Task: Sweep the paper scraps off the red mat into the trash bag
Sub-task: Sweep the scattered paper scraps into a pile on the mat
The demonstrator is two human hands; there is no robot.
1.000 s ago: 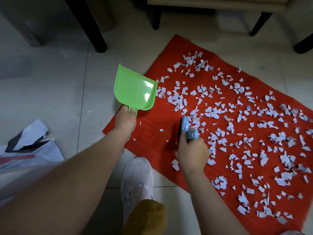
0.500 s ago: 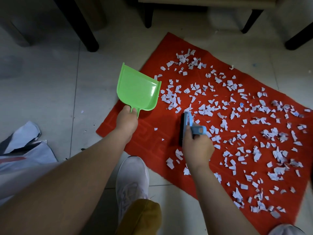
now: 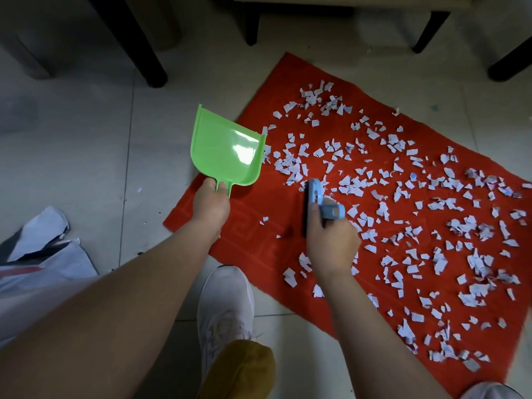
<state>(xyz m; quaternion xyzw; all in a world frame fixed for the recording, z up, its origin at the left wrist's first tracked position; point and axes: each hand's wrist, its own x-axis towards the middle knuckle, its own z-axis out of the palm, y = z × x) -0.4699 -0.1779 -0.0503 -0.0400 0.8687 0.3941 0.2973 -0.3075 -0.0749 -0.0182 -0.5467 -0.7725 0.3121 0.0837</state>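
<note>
A red mat point(image 3: 259, 217) lies on the tiled floor, strewn with several white paper scraps point(image 3: 417, 214) over most of its right part. My left hand point(image 3: 211, 204) grips the handle of a green dustpan point(image 3: 226, 151), which is held tilted at the mat's left edge with nothing in it. My right hand point(image 3: 331, 240) grips a small blue hand brush point(image 3: 315, 197), its dark bristles down on the mat beside the left fringe of the scraps. A white trash bag point(image 3: 40, 263) with red and black print lies on the floor at the far left.
My white shoe point(image 3: 226, 309) stands on the tiles just below the mat's near edge, with a mustard trouser leg point(image 3: 244, 370) under it. Dark furniture legs point(image 3: 141, 44) stand at the back left, and further legs point(image 3: 429, 33) behind the mat.
My right hand has carried the brush a little away from me along the mat, toward the scraps by the dustpan. The dustpan has barely moved. The camera has shifted slightly.
</note>
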